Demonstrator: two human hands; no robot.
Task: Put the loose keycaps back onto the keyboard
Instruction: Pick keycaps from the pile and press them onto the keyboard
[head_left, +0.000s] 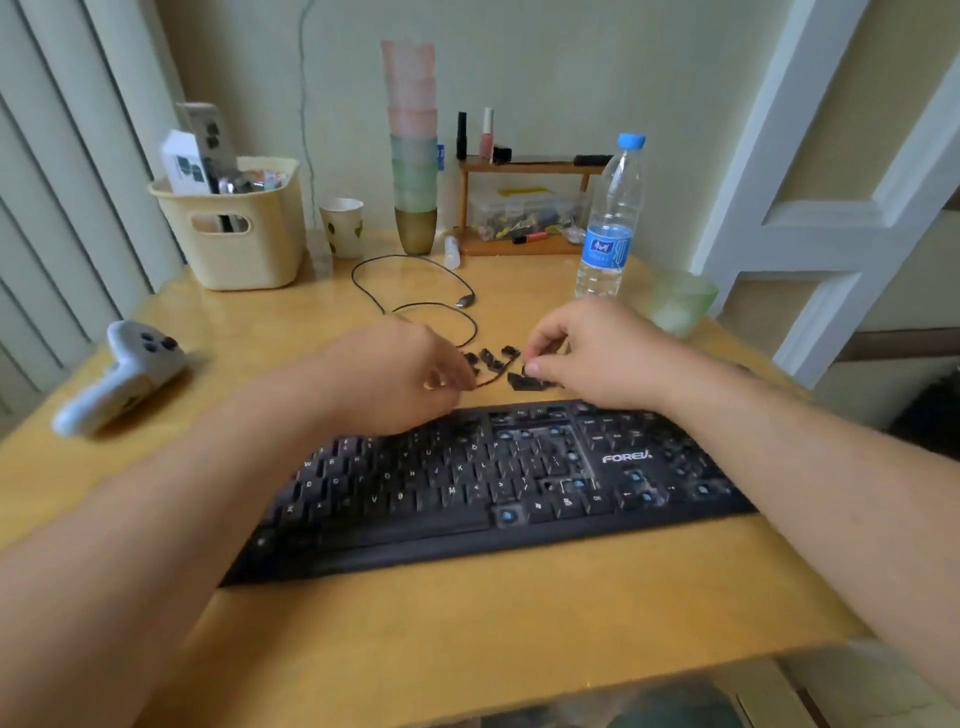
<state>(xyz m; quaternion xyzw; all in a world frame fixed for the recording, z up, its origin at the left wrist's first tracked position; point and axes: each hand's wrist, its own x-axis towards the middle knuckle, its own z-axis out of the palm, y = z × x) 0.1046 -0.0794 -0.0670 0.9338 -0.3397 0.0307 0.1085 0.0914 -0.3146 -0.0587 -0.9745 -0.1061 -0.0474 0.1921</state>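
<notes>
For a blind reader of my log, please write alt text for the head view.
Both hands, left hand and right hand, reach into loose keycaps behind a black keyboard with empty key sockets, on a wooden table.

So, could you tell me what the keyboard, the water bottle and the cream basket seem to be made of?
The keyboard looks like matte black plastic: dull surface, printed white legends. The water bottle seems to be clear thin plastic: see-through walls, blue cap and label. The cream basket appears to be moulded plastic with a smooth satin finish and a cut-out handle, though the picture is soft.
</notes>
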